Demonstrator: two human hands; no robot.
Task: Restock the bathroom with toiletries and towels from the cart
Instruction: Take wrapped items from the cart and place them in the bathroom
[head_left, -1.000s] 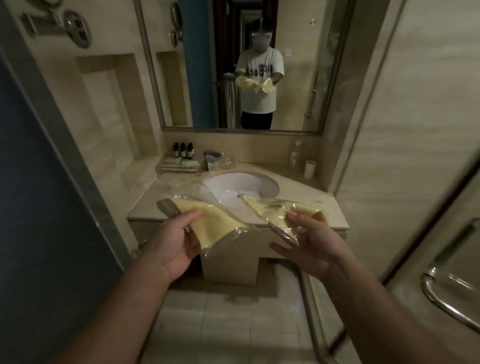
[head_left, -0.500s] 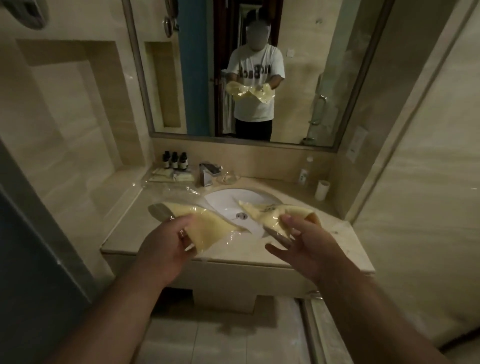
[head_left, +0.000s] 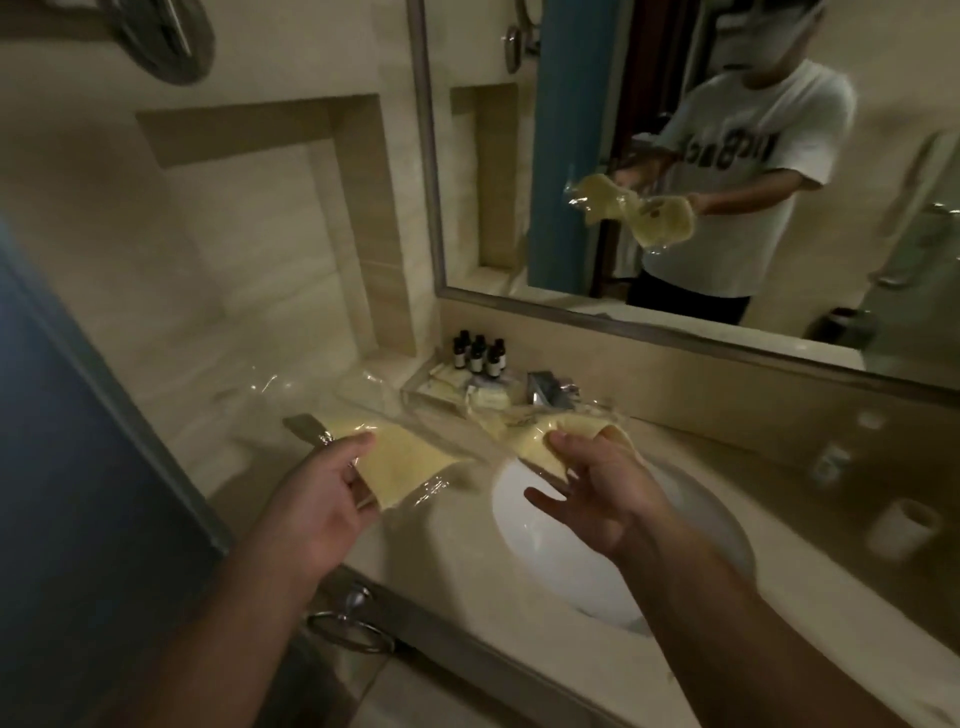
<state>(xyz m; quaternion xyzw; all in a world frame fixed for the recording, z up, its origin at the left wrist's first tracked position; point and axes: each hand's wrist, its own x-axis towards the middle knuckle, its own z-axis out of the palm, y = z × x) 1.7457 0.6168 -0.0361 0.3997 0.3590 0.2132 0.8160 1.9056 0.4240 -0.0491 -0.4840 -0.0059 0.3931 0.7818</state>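
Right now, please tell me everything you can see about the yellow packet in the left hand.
The yellow packet is flat, pale yellow, and sealed in clear, shiny, crinkled plastic wrap. The left hand pinches its near edge, thumb on top. It is held roughly level above the marble counter, left of the white sink, apart from the right hand's packet.
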